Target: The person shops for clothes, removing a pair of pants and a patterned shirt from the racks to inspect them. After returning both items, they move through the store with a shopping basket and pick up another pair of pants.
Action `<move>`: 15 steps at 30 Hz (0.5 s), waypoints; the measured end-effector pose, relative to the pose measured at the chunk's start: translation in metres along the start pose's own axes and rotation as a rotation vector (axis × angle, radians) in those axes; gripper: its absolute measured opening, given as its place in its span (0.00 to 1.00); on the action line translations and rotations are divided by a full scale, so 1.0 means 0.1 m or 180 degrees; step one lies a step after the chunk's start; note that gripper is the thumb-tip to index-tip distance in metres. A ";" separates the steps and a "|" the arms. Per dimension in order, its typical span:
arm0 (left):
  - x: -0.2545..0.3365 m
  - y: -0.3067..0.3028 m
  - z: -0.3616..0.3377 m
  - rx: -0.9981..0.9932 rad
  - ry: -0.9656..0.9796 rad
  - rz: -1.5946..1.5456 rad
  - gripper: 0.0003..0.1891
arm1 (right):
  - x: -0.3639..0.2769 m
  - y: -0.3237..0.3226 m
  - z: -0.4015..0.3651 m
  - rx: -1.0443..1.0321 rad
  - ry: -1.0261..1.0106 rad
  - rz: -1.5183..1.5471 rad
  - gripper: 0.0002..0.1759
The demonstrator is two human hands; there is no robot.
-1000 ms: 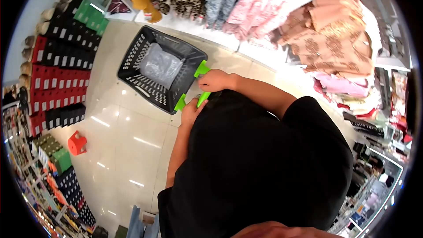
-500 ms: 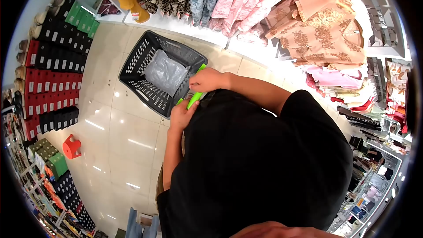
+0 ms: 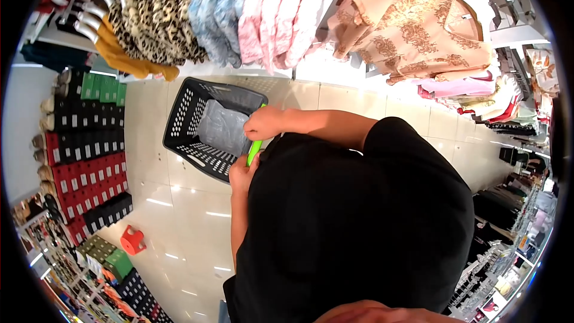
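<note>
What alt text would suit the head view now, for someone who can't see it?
A person in black holds a dark basket by its green handle with the left hand and right hand; a plastic package lies inside. Garments hang along the image's top; boxes are stacked at its left, near a red stool.

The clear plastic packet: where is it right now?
In the head view, left of centre, the clear plastic packet lies inside the dark basket, next to the green handle gripped by the left hand and right hand.

Right-hand fingers [image 3: 251, 129] hide part of the green handle [image 3: 255, 151].
</note>
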State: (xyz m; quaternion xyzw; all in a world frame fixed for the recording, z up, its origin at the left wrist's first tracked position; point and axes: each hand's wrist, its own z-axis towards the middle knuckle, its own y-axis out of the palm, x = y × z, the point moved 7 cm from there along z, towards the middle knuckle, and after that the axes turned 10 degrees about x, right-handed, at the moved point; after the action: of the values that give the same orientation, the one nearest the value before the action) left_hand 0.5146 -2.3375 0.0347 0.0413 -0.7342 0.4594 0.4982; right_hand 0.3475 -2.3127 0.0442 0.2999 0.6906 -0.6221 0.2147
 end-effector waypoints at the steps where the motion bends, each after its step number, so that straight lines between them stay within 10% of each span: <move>1: 0.04 0.01 0.04 -0.0043 -0.0059 0.0210 0.20 | 0.07 0.02 0.02 0.0035 -0.0100 0.0044 0.18; 15: 0.33 0.07 0.19 0.0100 -0.0311 0.0242 0.16 | 0.23 -0.04 0.15 -0.0227 -0.0288 0.0257 0.18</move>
State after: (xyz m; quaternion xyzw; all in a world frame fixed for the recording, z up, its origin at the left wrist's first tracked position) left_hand 0.4813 -2.3342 0.0544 0.0436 -0.7514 0.4868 0.4433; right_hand 0.3270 -2.3246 0.0301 0.2914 0.6892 -0.6008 0.2811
